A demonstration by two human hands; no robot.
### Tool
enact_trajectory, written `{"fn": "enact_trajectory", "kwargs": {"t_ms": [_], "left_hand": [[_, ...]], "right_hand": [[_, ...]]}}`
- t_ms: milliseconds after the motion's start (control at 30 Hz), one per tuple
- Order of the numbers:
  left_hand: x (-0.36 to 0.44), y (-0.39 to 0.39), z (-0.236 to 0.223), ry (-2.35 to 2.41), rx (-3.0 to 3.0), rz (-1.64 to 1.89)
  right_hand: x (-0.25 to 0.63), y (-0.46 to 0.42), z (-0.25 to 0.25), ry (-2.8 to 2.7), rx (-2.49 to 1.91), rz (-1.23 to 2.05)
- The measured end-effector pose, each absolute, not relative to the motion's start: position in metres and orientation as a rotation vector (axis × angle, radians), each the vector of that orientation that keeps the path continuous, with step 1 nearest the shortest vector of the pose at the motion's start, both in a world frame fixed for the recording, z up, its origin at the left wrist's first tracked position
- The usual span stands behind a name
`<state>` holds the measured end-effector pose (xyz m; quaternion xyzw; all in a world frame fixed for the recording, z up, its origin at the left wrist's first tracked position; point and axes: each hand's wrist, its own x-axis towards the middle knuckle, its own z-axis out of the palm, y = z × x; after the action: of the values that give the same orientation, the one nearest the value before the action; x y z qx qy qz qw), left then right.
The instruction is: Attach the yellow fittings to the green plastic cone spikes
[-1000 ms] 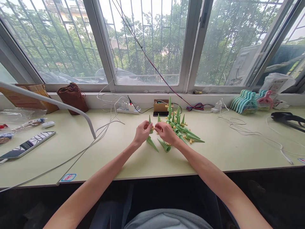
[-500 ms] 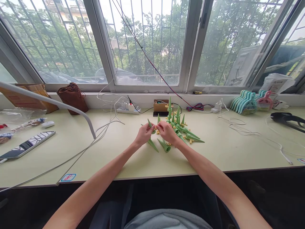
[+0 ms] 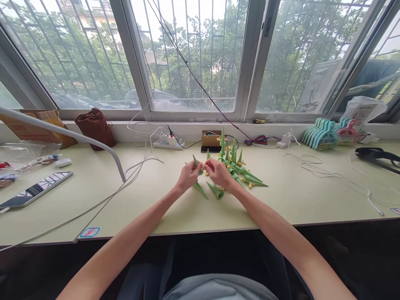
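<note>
My left hand point(image 3: 187, 176) is closed around a green plastic watering spike point(image 3: 195, 161), its pointed tip sticking up past the fingers. Close beside it, my right hand point(image 3: 218, 172) pinches at a small yellow valve point(image 3: 203, 166) on the side of that spike; the fingertips partly cover it. Below the hands, one green spike point(image 3: 200, 190) lies on the table, and a hollow green cone point(image 3: 215, 191) rests with its open end toward me. More green spikes with yellow valves stand and lie in a cluster point(image 3: 233, 163) just beyond my right hand.
A small cardboard box point(image 3: 211, 137) and a dark phone point(image 3: 210, 149) sit behind the cluster. White cables point(image 3: 137, 164) cross the table at left, near a tablet point(image 3: 37, 189). Teal hangers point(image 3: 319, 134) and a black strap-like object point(image 3: 378, 157) are at right.
</note>
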<state>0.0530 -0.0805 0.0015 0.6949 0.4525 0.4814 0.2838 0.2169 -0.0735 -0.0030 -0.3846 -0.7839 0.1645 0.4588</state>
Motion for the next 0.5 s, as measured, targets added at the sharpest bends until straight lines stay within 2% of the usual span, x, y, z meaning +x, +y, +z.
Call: {"fn": "enact_trajectory", "kwargs": {"t_ms": [500], "left_hand": [[0.0545,-0.0818,0.0003,1.157,1.983,1.27]], "right_hand": [[0.2173,-0.0674,-0.0092,-1.976,-0.979,0.379]]}}
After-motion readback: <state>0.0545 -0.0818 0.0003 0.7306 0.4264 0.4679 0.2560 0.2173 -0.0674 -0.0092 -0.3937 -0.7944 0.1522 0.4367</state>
